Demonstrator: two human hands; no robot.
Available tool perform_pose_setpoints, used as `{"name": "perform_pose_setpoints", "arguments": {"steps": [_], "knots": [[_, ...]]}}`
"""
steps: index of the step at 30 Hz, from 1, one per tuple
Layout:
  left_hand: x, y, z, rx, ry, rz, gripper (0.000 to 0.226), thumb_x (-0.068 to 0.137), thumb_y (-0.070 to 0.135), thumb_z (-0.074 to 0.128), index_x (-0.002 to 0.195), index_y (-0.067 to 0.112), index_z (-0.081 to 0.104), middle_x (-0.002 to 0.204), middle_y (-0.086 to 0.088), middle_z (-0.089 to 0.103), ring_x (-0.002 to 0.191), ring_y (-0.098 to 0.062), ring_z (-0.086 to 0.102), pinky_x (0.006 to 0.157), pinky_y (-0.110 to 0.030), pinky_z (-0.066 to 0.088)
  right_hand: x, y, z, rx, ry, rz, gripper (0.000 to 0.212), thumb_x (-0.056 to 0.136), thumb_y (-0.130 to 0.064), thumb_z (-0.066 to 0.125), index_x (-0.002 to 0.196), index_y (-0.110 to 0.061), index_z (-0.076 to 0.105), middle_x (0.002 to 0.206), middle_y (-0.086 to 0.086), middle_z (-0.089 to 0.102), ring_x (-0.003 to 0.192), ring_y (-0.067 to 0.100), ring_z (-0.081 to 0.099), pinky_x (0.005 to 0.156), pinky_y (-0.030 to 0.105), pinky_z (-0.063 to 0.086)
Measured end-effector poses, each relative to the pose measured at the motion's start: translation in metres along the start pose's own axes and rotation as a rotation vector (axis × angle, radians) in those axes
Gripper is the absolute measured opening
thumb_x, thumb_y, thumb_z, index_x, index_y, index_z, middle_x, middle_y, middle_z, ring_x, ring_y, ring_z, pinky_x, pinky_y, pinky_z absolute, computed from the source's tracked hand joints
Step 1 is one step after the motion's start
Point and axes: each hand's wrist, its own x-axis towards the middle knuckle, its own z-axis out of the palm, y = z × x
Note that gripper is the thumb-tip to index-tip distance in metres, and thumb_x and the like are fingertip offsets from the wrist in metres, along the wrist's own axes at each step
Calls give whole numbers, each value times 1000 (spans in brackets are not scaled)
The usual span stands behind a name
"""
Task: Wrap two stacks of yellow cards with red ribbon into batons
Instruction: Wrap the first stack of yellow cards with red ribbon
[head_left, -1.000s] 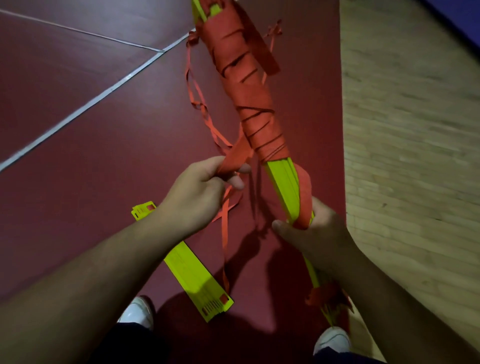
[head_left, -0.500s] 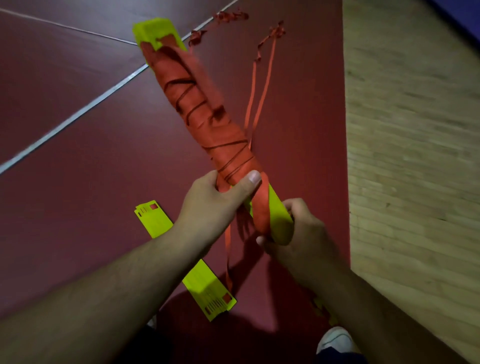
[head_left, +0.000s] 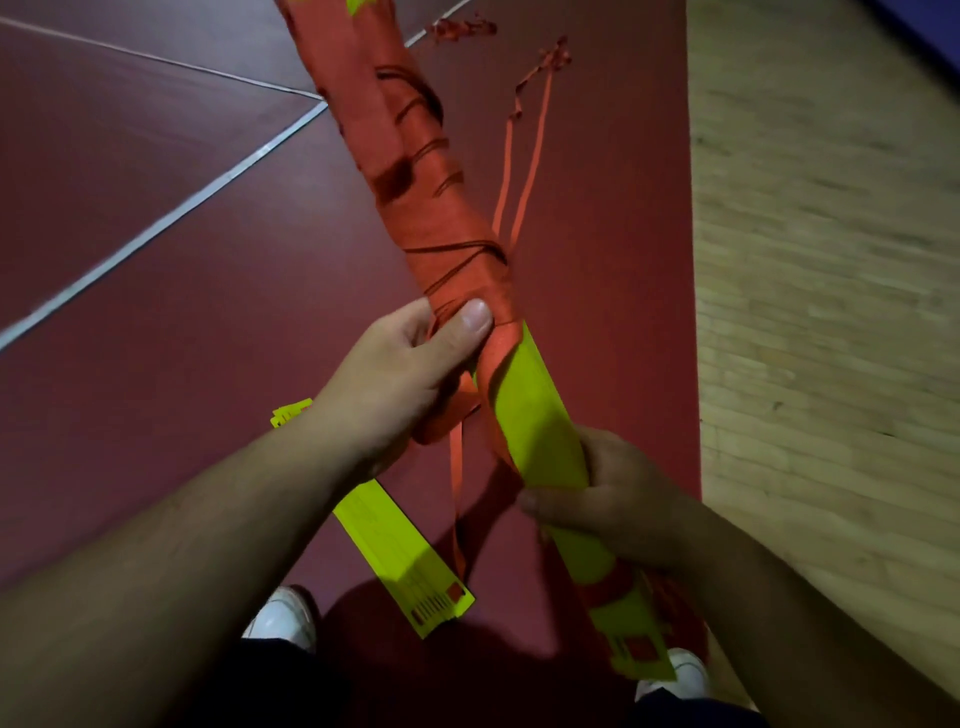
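My left hand (head_left: 395, 384) pinches the red ribbon (head_left: 431, 218) against the half-wrapped stack of yellow cards (head_left: 535, 415), held above the floor (head_left: 208, 312); my right hand (head_left: 618, 499) grips its bare lower part. I'd pull each turn taut, overlapping downward, thumb pinning the last wrap

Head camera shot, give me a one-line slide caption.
Left hand pins red ribbon around a yellow card stack gripped by the right hand, another stack on the floor.

Dark red floor (head_left: 156, 353) crossed by white lines (head_left: 156, 228); pale wood-strip flooring (head_left: 831, 312) adjoining at right; blue edge (head_left: 930, 31) in far corner; two white shoes (head_left: 283, 618) below.
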Motion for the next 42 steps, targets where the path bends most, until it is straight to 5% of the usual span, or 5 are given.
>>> {"name": "perform_pose_setpoints", "arguments": {"steps": [14, 21, 32, 39, 42], "knots": [[6, -7, -7, 797, 95, 34, 32, 103, 35, 47, 84, 15, 63, 64, 4, 52, 61, -17, 47, 60, -34, 33, 12, 23, 14, -346, 627, -91, 27, 78, -21, 79, 87, -28, 55, 68, -10, 56, 61, 9, 48, 52, 21, 32], [-5, 0, 8, 277, -76, -87, 13, 99, 11, 52, 91, 19, 60, 49, 15, 48, 42, -2, 39, 43, -20, 32, 12, 16, 9, -319, 720, -5, 31, 79, -29, 79, 94, -27, 52, 71, -11, 56, 60, 7, 52, 49, 11, 36], [-9, -18, 21, 323, 304, -113, 51, 88, 57, 63, 63, 16, 48, 47, 9, 44, 41, -9, 37, 46, -29, 29, 8, 16, 24, -485, 473, -127, 58, 73, -30, 80, 122, -24, 49, 106, -3, 56, 96, 18, 56, 76, 30, 42], [-12, -13, 16, -94, 75, -179, 40, 97, 45, 55, 66, 23, 40, 53, 6, 29, 40, -10, 22, 42, -21, 20, -8, -12, -16, 4, -69, 184, 50, 70, -20, 89, 113, -15, 62, 88, 12, 76, 79, 28, 74, 69, 45, 61], [-7, -7, 8, 15, 5, -192, 38, 91, 49, 56, 72, 20, 42, 54, 5, 29, 39, -8, 23, 40, -16, 20, -5, -2, -11, -175, 118, 55, 33, 73, -7, 84, 98, -14, 64, 75, 10, 73, 67, 26, 71, 59, 33, 56]]}}
